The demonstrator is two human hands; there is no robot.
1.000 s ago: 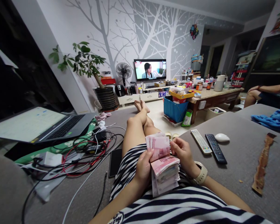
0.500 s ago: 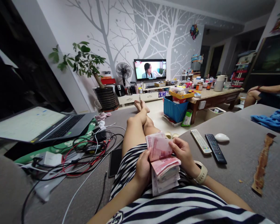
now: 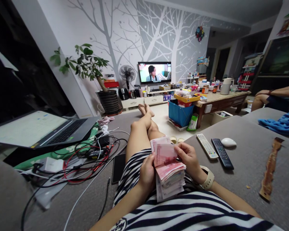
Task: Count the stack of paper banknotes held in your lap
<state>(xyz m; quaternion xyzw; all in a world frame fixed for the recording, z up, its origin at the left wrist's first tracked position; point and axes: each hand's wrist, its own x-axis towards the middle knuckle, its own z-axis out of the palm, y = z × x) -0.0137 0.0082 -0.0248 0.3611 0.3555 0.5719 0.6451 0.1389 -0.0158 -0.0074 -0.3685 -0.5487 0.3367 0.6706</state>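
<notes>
A thick folded stack of reddish-pink banknotes [image 3: 171, 175] rests above my lap, its near edges fanned out. My left hand [image 3: 147, 171] is closed around the stack's left side, thumb on top. Between the thumb and fingers of my right hand [image 3: 188, 158] is the right edge of an upper banknote [image 3: 165, 154], lifted away from the stack. Further notes lie behind that one at the far end. A pale watch [image 3: 207, 178] sits on my right wrist. Striped clothing [image 3: 197, 207] covers my lap under the money.
To the left are an open laptop [image 3: 69, 130], tangled cables [image 3: 98, 157] and a dark phone-like slab [image 3: 119, 168]. On the right lie a white remote [image 3: 206, 147], a black remote [image 3: 222, 154], a mouse [image 3: 228, 142] and a brown strip [image 3: 271, 170]. Another person's arm [image 3: 283, 91] shows at far right.
Both hands and the banknotes hold nearly the same pose. The lifted note's top edge sits slightly differently, and the whole view has shifted very little.
</notes>
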